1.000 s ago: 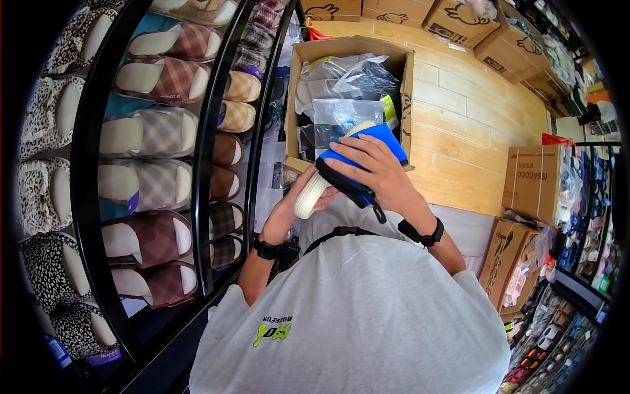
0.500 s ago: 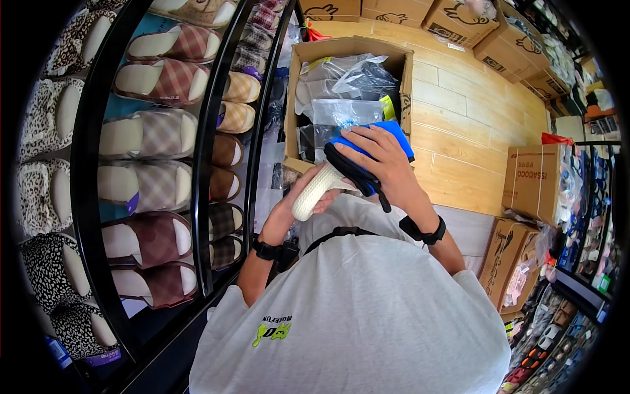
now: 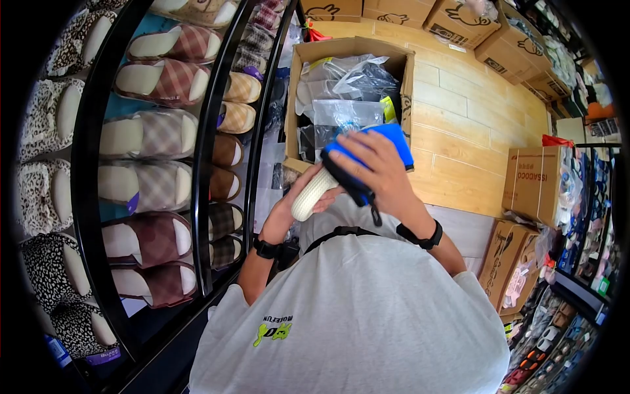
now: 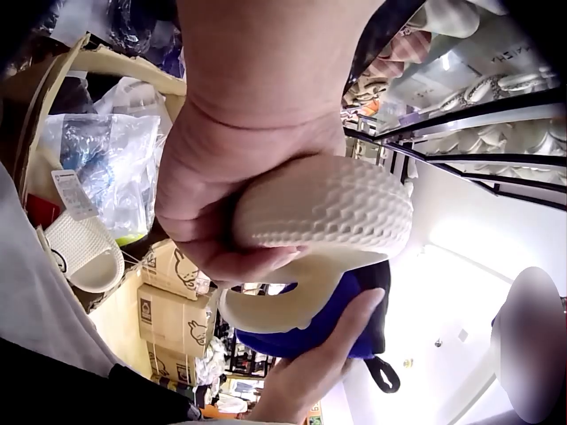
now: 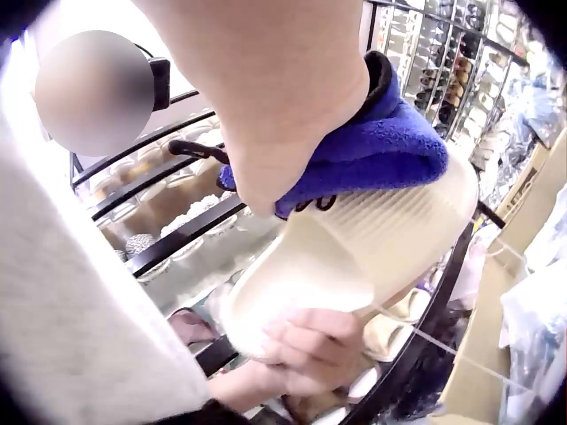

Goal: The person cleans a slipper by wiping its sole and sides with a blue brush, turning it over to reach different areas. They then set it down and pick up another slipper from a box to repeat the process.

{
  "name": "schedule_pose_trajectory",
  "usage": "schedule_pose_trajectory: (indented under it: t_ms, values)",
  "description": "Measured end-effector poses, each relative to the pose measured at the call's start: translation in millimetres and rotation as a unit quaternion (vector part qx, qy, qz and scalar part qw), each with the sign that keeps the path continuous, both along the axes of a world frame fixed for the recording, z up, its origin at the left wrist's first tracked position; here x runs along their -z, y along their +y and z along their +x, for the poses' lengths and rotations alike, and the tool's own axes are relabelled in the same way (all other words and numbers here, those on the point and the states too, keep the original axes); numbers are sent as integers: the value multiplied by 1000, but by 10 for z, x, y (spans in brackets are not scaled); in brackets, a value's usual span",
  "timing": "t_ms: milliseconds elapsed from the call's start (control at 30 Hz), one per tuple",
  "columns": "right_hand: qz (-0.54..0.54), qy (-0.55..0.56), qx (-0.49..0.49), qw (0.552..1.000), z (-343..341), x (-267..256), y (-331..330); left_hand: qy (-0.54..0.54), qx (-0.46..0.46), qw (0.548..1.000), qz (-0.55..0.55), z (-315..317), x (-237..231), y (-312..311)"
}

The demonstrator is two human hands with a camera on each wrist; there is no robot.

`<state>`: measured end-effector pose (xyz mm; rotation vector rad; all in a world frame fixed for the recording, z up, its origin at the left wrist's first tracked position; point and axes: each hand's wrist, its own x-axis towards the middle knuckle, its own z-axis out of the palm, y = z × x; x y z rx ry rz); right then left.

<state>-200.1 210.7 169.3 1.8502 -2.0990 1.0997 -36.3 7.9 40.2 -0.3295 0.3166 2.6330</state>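
Note:
My left hand [image 4: 208,199] grips a cream slide slipper [image 4: 332,208] with a bumpy textured sole edge, fingers wrapped round its heel end. Over the slipper's strap, my right hand [image 3: 374,164] holds a blue cloth [image 5: 376,155] with black edging and a black loop [image 4: 383,375]. The cloth lies against the ribbed strap in the right wrist view, with dark marking partly showing beneath it. In the head view, the right fingers are blurred and the cloth hides the slipper's toe end.
An open carton [image 3: 408,85] of plastic-wrapped items stands just beyond my hands. Inside it, another cream slipper [image 4: 89,252] carries a white tag. On the left rises a black-framed rack [image 3: 207,138] of slippers; more cartons [image 3: 535,184] line the right side.
The right hand and blue cloth shifted right along the slipper, baring more of it, then came slightly back left. The left hand keeps its grip, almost still.

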Motion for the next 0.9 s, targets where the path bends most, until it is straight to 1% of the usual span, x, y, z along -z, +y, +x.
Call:
schedule_pose_trajectory:
  t_ms: [33,67,133,167,200,233,267,300,333,400,433,467,500,533,567,600,633,667,700,733,800,867,900]
  values:
    - [16,11,-33,999,54,-47,5,18,-11,1000,-18,46,119,-23]
    - [36,25,-71,997,91,-36,21,-16,-37,996,-83,69,69,-14]
    - [48,65,-98,992,79,-7,37,-67,-74,994,-44,62,11,-2]
    - [42,37,-93,994,25,-39,45,15,-12,1000,2,26,6,-34]
    - [36,9,-89,995,-41,-66,48,-15,-7,999,48,36,-3,-14]
    - [24,2,-52,998,-89,-54,35,-11,14,998,63,17,-6,-26]
    - [31,-26,-7,999,-102,-95,47,-6,34,996,76,-50,-160,-17]
    - [31,-21,15,999,-111,-91,52,-6,19,992,121,-88,-298,16]
    - [28,-15,38,999,-119,-86,40,-6,20,993,118,-72,-293,24]
    - [9,-3,25,1000,-67,-70,41,-22,-1,997,74,-69,-252,13]
    - [20,9,5,1000,-13,-107,44,-24,-38,997,70,-43,-240,45]
    - [20,0,-27,999,65,-86,36,105,-34,986,123,5,94,15]
    - [34,0,-63,997,129,-104,41,-41,-135,990,-18,-44,-76,104]
    - [47,-1,-101,994,179,-118,42,-188,-231,942,-157,-72,-264,186]
    - [76,32,-125,989,183,-119,65,-83,-235,949,-195,50,141,130]
    - [74,32,-131,988,151,-103,62,-200,-245,938,-142,-67,-284,225]
    - [61,4,-122,991,114,-79,66,-134,-182,972,-66,44,8,126]
    - [50,-25,-110,992,69,-74,89,-65,-114,991,11,36,-15,84]
    - [55,-23,-92,994,-32,-82,110,2,-44,992,118,22,-28,107]
    - [61,-23,-49,997,-86,-120,144,-47,-25,987,151,19,-44,135]
    - [36,-76,17,996,-103,-176,134,-1,35,987,158,-91,-73,107]
    - [25,-75,19,997,-73,-163,125,15,39,988,150,-85,-95,92]
    - [19,-68,12,997,-41,-182,116,-8,15,990,141,-44,-92,94]
